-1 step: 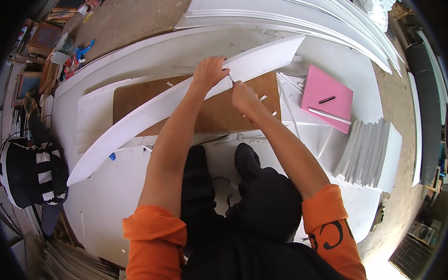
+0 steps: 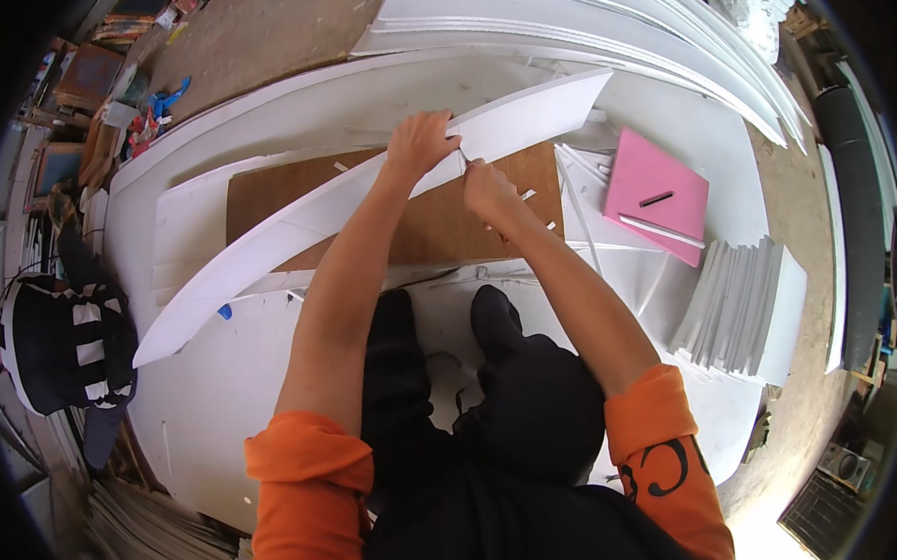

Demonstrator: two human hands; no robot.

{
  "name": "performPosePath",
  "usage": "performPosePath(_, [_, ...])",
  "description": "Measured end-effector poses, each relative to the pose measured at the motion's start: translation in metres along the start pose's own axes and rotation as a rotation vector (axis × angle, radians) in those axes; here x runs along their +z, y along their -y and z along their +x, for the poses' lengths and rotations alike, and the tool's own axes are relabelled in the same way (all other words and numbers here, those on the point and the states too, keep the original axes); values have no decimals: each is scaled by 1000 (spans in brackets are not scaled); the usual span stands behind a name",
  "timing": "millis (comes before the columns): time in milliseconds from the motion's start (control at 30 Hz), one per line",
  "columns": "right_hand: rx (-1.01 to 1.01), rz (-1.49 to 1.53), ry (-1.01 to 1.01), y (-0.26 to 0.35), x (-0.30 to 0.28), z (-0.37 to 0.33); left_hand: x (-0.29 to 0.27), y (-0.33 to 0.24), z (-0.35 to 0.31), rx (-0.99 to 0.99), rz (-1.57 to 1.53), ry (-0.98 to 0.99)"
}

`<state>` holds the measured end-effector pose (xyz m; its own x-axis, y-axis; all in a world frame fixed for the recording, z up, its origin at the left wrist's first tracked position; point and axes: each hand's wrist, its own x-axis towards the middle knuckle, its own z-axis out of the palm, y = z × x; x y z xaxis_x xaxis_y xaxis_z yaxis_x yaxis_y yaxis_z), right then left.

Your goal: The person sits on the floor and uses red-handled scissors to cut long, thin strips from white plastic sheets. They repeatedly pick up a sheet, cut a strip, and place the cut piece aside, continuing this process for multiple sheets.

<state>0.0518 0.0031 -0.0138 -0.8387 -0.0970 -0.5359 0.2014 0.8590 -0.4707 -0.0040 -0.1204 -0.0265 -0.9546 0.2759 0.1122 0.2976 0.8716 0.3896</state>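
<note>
A long white board strip [image 2: 521,116] lies slantwise over a brown wooden board [image 2: 436,226], its ends reaching past the board on both sides. My left hand [image 2: 421,144] is closed with curled fingers on the strip near its middle. Just right of it, my right hand [image 2: 489,192] is wrapped round a slim knife [image 2: 463,154]. Only the thin metal blade shows, touching the strip's near edge beside my left fingers; most of the handle is hidden in my fist. Small white offcuts [image 2: 529,194] lie on the brown board.
To the right rest a pink board [image 2: 656,176] with a dark pen-like item [image 2: 655,199] and a stack of white strips [image 2: 727,303]. More long white panels [image 2: 517,22] lie at the far side. A black-and-white fan-like object [image 2: 61,342] stands at left.
</note>
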Motion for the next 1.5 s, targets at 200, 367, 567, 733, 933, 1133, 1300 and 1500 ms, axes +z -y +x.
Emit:
performPosePath(200, [51,-78,-22,-9,14,34,-4,-11,8,39,-3,91])
performPosePath(367, [-62,-103,-67,-20,21,26,6,-5,5,-11,-92,114])
performPosePath(567, [-134,-247,-98,-16,13,31,5,-9,7,-3,-40,83])
performPosePath(733, [-95,-283,-168,-12,22,28,5,-10,6,-39,-77,109])
performPosePath(933, [-82,-217,-201,-16,19,16,6,-16,3,-107,-66,89])
performPosePath(1133, [-152,-243,-319,-23,25,8,6,-19,1,-116,-83,65])
performPosePath(1300, [-167,-330,-318,-22,26,-8,4,-13,-2,-142,-141,89])
performPosePath(1500, [-199,-250,-191,-31,15,2,-2,-25,-1,-137,-143,131])
